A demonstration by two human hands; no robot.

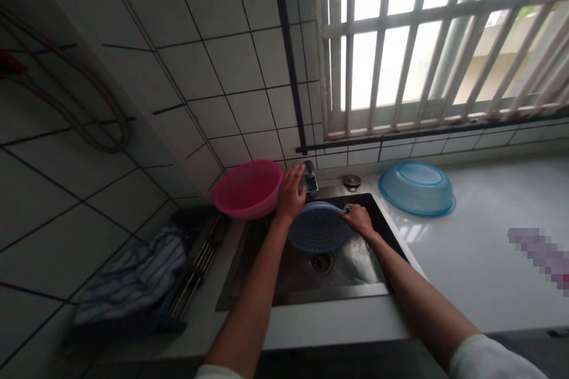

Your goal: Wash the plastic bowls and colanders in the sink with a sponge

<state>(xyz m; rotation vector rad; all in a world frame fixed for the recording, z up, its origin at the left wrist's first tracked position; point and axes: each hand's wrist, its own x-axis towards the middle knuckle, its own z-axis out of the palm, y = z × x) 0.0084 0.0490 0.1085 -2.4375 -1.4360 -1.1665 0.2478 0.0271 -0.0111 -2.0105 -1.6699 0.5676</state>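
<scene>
A blue plastic colander point(317, 231) is tilted inside the steel sink point(288, 290), its perforated side toward me. My right hand point(360, 219) grips its right rim, fingers closed. A small greenish bit shows at those fingertips, too small to name. My left hand point(291, 194) is raised at the left of the colander, fingers stretched out and thumb apart, beside the faucet point(310, 179). Whether it touches the faucet I cannot tell. Below the colander the sink drain point(322, 262) is visible.
A pink basin point(249, 189) leans at the sink's back left corner. On the right counter point(471, 272) a blue translucent basin point(415, 188) lies upside down. A striped cloth point(133, 278) lies by a metal rack point(194, 275) at left. A barred window point(418, 12) is behind.
</scene>
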